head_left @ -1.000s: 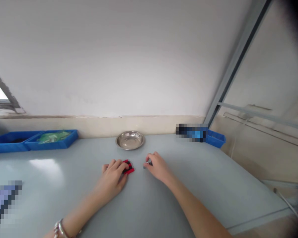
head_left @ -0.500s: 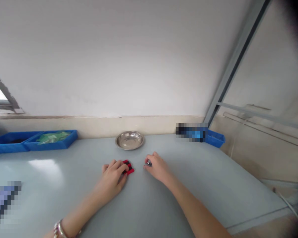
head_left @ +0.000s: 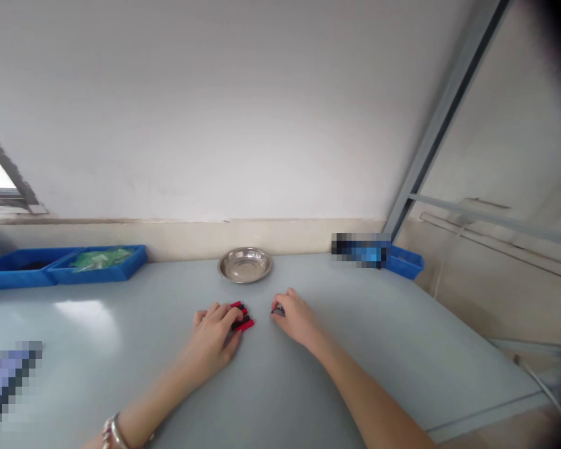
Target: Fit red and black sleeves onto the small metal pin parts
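Observation:
My left hand (head_left: 214, 337) rests on the grey table (head_left: 121, 349), fingers curled over a small red and black part (head_left: 242, 317) that pokes out past the fingertips. My right hand (head_left: 296, 316) lies a short way to the right, fingers closed in a pinch on a tiny dark metallic piece (head_left: 277, 309) that is too small to name. A bracelet sits on my left wrist (head_left: 113, 431). A shallow steel dish (head_left: 245, 264) stands just beyond both hands near the wall.
Two blue trays (head_left: 60, 265) sit at the far left of the table, one holding green bags. Another blue tray (head_left: 406, 262) is at the far right corner beside a blurred patch. A metal frame post rises at the right; the table's edge runs along the right.
Almost nothing: both hands stay in place, with only slight shifts of the fingers on their parts.

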The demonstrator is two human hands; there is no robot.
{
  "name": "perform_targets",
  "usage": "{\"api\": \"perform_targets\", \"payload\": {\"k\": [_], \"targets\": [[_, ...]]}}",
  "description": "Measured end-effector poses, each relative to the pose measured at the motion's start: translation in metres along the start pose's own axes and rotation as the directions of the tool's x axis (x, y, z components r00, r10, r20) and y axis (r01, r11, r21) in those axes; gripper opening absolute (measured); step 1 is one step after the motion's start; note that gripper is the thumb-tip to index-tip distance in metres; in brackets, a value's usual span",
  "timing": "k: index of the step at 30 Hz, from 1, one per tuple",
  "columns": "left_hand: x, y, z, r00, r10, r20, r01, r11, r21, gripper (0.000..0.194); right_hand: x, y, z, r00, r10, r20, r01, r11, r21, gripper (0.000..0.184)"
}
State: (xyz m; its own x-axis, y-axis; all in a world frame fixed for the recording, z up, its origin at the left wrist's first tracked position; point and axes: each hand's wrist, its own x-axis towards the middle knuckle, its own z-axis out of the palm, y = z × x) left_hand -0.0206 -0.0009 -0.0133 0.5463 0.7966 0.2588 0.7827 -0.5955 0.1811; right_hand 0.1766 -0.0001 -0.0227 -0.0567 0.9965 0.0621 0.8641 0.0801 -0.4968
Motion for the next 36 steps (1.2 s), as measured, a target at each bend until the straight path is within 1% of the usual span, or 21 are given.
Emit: {"api": "perform_targets", "payload": {"k": [13,20,28,36], "targets": [[0.0,0.0009,0.0011,1.0,-0.023,0.011,0.024,0.999,-0.025,0.018,-0.0015,0.0004,0.0013,1.0,-0.024,-0.019,0.024,1.0,-0.013,0.011],[-0.0009,-0.001,0.0027,1.0,0.013,0.019,-0.011,0.996,-0.084,0.018,-0.0016,0.001,0.0004,1.0,-0.022,0.012,0.022,1.0,-0.022,0.014],[-0.0001,-0.0059,0.0091,0.999,0.044,-0.013,-0.045,0.996,-0.076,0.019,-0.0011,0.0009,0.0018,1.0,-0.024,-0.008,0.024,0.999,-0.027,0.014],[0.0001,-0.0069,0.0087,0.996,0.088,-0.011,-0.089,0.991,-0.101,0.016,-0.0009,-0.0001,0.0023,0.999,-0.025,-0.032,0.025,1.0,-0.018,0.013]]}}
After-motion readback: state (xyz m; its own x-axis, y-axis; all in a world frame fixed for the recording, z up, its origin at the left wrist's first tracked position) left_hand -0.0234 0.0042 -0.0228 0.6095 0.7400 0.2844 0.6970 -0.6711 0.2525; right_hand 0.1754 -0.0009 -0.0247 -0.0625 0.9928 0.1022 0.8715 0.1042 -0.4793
